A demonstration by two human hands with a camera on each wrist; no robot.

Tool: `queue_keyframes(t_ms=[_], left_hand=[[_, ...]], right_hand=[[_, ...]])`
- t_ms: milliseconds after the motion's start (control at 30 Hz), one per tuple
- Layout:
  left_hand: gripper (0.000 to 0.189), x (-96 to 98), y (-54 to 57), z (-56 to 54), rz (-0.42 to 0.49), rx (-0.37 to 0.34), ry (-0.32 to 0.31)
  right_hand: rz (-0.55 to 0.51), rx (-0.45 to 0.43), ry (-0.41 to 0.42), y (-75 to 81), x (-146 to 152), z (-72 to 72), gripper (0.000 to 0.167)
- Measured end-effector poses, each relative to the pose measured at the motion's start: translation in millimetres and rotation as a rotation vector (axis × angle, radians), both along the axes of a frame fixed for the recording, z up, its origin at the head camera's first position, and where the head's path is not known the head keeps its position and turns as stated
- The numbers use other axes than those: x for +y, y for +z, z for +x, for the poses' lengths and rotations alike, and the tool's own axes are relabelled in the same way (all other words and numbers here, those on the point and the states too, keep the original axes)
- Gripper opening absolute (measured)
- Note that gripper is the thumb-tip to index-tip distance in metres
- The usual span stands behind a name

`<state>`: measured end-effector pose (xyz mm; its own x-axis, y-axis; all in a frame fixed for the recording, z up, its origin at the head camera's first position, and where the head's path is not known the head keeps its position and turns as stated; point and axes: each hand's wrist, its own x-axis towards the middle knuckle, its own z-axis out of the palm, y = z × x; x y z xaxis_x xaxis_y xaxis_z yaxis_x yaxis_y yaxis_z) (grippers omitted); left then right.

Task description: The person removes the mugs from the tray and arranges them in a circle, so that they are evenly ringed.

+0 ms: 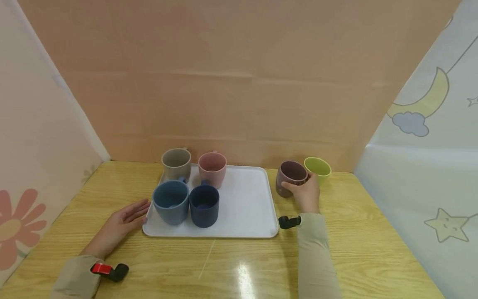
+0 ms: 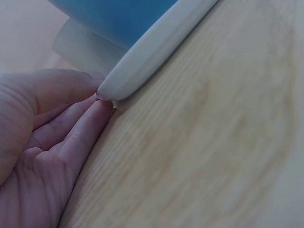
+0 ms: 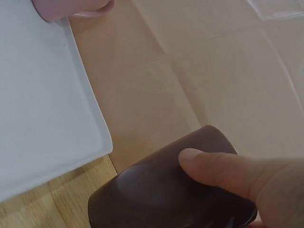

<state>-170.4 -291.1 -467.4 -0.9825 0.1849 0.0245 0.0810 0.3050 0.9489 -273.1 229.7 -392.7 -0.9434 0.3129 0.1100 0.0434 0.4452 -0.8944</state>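
Note:
My right hand (image 1: 308, 193) grips a dark purple-brown cup (image 1: 285, 185) just right of the white tray (image 1: 246, 199). In the right wrist view, the thumb (image 3: 209, 168) lies along the side of the cup (image 3: 152, 194), while the other fingers are mostly hidden behind it. My left hand (image 1: 125, 220) rests at the tray's left edge with relaxed fingers. The left wrist view has its thumb and a fingertip right at the tray's rim (image 2: 137, 66). Touching or close behind the right fingers is a yellow-green cup (image 1: 317, 166).
On the tray's left half stand a grey-beige mug (image 1: 176, 166), a pink mug (image 1: 213, 170), a blue mug (image 1: 171, 203) and a navy mug (image 1: 204, 206). A paper-covered wall (image 1: 239, 104) rises behind the wooden table (image 1: 224, 265), with patterned panels on both sides.

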Motion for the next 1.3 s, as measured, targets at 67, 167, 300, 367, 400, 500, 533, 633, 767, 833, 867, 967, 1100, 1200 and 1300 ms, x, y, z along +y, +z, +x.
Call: queue_keyframes(t_ms=[67,167,300,367,400,500,533,633,767,833,867,967,1100,1200,1300], left_hand=[[0.069,-0.1,-0.1,0.0,-0.001,0.003,0.001],[0.070,-0.7,0.0,0.4,-0.005,0.003,0.000],[0.070,-0.7,1.7,0.1,-0.006,-0.002,-0.001],[0.070,-0.5,2.5,0.2,-0.008,-0.005,0.000],[0.070,-0.4,2.8,0.0,-0.007,-0.005,0.000],[0.070,-0.2,3.1,-0.7,0.000,-0.006,-0.003],[0.070,-0.2,2.9,-1.0,0.001,-0.004,-0.004],[0.070,-0.5,2.1,-1.5,0.004,-0.002,-0.007],[0.070,-0.8,0.8,-1.1,-0.004,0.002,-0.006],[0.070,-0.7,0.5,-0.9,-0.003,0.005,-0.007],[0.069,-0.7,0.5,-0.9,-0.001,0.005,-0.006],[0.070,-0.3,0.3,-0.9,0.010,-0.001,-0.009],[0.069,0.0,-0.3,-1.1,0.015,-0.009,-0.010],[0.069,-0.3,0.0,-1.2,0.013,-0.011,-0.007],[0.070,-0.7,0.7,-1.3,0.006,-0.012,-0.006]], right_hand=[[0.001,0.001,0.011,-0.4,1,-1.0,0.091],[0.007,-0.005,0.032,-0.3,2,-1.9,0.090],[0.006,-0.036,0.061,5.0,6,-0.1,0.088],[0.010,-0.052,0.064,11.1,7,2.2,0.089],[0.014,-0.057,0.061,14.5,7,3.5,0.090],[0.030,-0.053,0.038,26.4,6,9.1,0.092],[0.032,-0.037,0.030,30.4,5,11.1,0.090],[0.033,0.012,0.012,40.8,1,16.7,0.080],[0.043,0.103,-0.013,49.1,-8,21.9,0.063],[0.050,0.166,-0.003,50.2,-13,23.0,0.054],[0.061,0.203,0.014,50.1,-16,23.0,0.050],[0.128,0.324,0.103,48.1,-25,22.5,0.040],[0.228,0.485,0.224,44.0,-39,21.5,0.030],[0.183,0.546,0.298,40.2,-51,21.3,0.025],[0.078,0.537,0.378,35.4,-63,21.3,0.021]])
